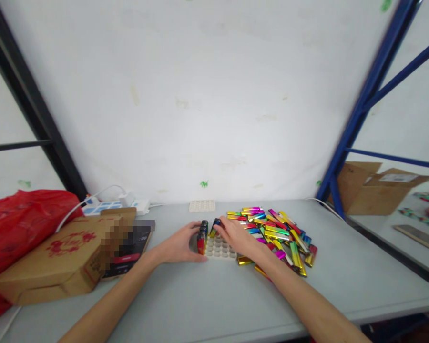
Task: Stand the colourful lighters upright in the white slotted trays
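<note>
Head view | right grip (236, 234) pinching a tilted lighter (216, 222) at the white tray's (219, 249) far side, on the tabletop (186, 305) | left grip (180, 245) cupped round standing lighters (201, 242), clasping unclear | I'd straighten the lighter before lowering.

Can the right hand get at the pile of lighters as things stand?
Probably yes: the right hand is beside the pile of lighters, nothing visible between, though it grips a lighter.

The lighters (277, 233) look glossy, the tray (219, 250) matt plastic
</note>
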The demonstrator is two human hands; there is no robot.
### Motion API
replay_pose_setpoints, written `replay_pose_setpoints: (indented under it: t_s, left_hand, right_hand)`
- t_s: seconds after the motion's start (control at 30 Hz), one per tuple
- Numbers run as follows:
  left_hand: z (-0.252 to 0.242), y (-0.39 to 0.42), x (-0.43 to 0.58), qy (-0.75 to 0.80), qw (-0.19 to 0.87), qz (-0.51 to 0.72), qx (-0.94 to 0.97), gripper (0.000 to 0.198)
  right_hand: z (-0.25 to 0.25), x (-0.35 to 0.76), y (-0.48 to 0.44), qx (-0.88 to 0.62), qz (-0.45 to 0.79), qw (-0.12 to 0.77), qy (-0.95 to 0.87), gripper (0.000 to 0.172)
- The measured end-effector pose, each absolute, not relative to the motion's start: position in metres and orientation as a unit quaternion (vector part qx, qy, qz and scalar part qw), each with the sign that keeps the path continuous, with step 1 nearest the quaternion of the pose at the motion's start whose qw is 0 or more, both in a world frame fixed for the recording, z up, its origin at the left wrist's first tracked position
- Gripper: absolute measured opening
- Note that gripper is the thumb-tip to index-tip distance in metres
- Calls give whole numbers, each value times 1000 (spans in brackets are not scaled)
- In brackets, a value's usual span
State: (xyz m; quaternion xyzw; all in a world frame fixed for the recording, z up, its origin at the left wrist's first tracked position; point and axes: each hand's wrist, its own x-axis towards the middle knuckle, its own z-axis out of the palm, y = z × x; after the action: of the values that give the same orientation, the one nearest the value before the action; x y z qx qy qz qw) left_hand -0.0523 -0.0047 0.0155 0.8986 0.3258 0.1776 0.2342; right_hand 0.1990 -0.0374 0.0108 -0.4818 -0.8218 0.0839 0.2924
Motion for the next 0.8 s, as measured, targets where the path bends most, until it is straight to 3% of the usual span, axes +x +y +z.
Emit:
replay_pose_setpoints:
  t_s: [0.23, 0.47, 0.67, 0.8]
  left_hand:
    - [15, -4, -53, 322, 235, 181, 899, 88]
    - [19, -6, -53, 325, 235, 187, 897, 89]
    - [21, -7, -52, 341, 232, 176, 894, 92]
    - [19, -6, -53, 334, 228, 183, 896, 91]
  right_hand:
    - [9, 190, -39, -486, 97, 231, -837, 10]
    - [22, 235, -33, -470, 80, 278, -834, 29]
    - [11, 306, -5, -605, -17, 203, -770, 40]
    - [1, 326, 2, -633, 0, 143, -761, 42]
